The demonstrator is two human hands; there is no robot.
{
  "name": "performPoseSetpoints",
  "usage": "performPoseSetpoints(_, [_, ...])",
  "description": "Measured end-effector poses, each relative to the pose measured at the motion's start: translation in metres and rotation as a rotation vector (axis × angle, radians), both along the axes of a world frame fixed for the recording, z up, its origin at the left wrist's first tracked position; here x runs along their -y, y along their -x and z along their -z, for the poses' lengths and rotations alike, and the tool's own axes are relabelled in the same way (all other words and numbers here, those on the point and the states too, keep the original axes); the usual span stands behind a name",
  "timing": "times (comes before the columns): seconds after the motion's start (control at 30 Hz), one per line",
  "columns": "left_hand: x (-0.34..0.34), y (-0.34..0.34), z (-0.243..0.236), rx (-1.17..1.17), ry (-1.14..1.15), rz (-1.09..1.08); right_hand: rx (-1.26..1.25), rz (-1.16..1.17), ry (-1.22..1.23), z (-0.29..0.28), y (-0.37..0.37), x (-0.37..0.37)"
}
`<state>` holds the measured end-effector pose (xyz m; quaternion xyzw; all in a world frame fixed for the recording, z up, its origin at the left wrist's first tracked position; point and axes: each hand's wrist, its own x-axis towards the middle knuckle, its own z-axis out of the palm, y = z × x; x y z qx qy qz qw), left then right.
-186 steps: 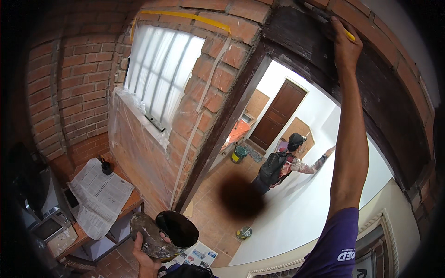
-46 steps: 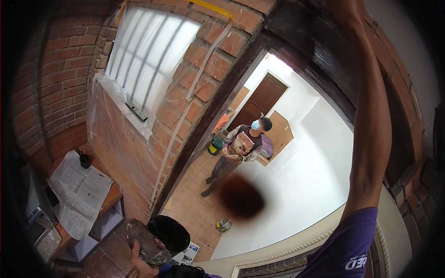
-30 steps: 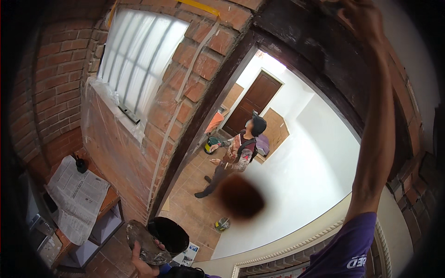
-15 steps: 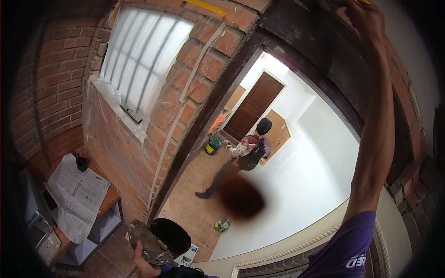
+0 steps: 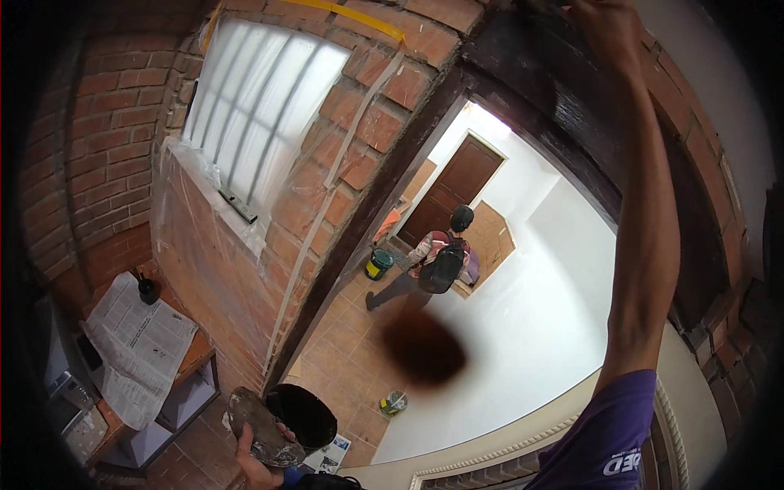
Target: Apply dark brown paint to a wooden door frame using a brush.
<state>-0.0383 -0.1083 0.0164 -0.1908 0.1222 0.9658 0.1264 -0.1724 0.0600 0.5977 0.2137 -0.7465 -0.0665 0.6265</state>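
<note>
Surroundings: red brick wall (image 5: 359,155) w/ clear plastic sheet over it; frosted barred window (image 5: 253,106) upper left; yellow tape strip (image 5: 351,15) along top bricks.
Below left: small wooden table (image 5: 196,355) covered w/ newspaper sheets (image 5: 139,351).
Doorway: another person w/ dark backpack (image 5: 437,261) on tiled floor beyond, near green bucket (image 5: 378,263); brown door (image 5: 453,192) behind.
In the way: dark round smudge (image 5: 423,347) blots mid-view.
Change: vs 0.5 s ago, that person has stepped nearer the brown door; right arm stays raised, pot stays low.
Left hand (image 5: 253,453): bottom edge, fingers wrapped round paint-crusted black round pot (image 5: 286,425), open mouth up.
Right hand (image 5: 608,28): stretched up at dark-stained wooden lintel beam (image 5: 555,90), top edge; grip cut off by frame, can't tell what it holds.
Pot vs hands: in left hand, well apart from right.
</note>
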Motion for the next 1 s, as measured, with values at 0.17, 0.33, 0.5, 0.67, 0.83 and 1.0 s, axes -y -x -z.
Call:
performPoseSetpoints(0.17, [0.004,0.0,-0.002,0.013,-0.049,-0.011,-0.039,0.12,0.071,0.008,-0.019,0.009])
performPoseSetpoints(0.33, [0.004,0.001,0.002,0.128,-0.064,0.006,-0.042,-0.031,0.102,0.009,-0.006,0.013])
performPoseSetpoints(0.5, [0.007,0.001,0.005,0.053,-0.047,-0.002,0.024,-0.019,0.146,0.008,-0.012,0.007])
performPoseSetpoints(0.67, [0.009,0.001,0.009,0.047,-0.068,-0.012,-0.09,0.078,0.132,0.015,-0.018,0.02])
performPoseSetpoints(0.83, [0.01,0.003,0.009,0.019,-0.024,-0.033,0.049,-0.024,0.074,0.008,-0.01,0.013])
performPoseSetpoints(1.0, [0.011,0.003,0.009,0.058,0.021,-0.047,0.035,0.085,0.009,0.01,-0.004,0.007])
